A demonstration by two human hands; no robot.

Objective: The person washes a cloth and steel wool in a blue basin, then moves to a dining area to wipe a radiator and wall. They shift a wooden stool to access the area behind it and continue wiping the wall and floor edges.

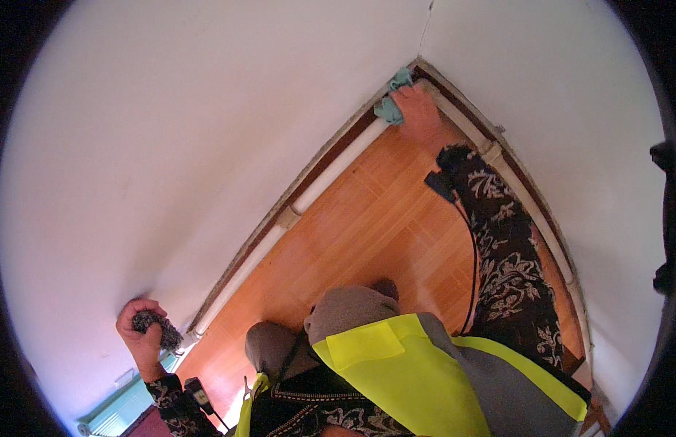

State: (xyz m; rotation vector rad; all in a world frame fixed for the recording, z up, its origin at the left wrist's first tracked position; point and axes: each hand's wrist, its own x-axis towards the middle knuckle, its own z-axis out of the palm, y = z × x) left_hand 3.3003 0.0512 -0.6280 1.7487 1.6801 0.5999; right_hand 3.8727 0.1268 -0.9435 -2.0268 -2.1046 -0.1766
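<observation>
At the far corner of the room, my right hand (421,115) is closed on a teal cloth (388,111). The cloth lies against the white pipe (336,166) that runs along the foot of the left wall. On the left, my left hand (139,342) is raised by the wall, its fingers curled round a grey steel wool scourer (157,330). That scourer is close to the near end of the same pipe; whether it touches the wall, I cannot tell.
A second pipe (524,186) follows the right wall from the corner. Pipe joints (287,217) stick out along the run. Orange-brown wood-look flooring (338,233) lies between the walls and my knees. A teal ribbed object (116,408) is at the lower left.
</observation>
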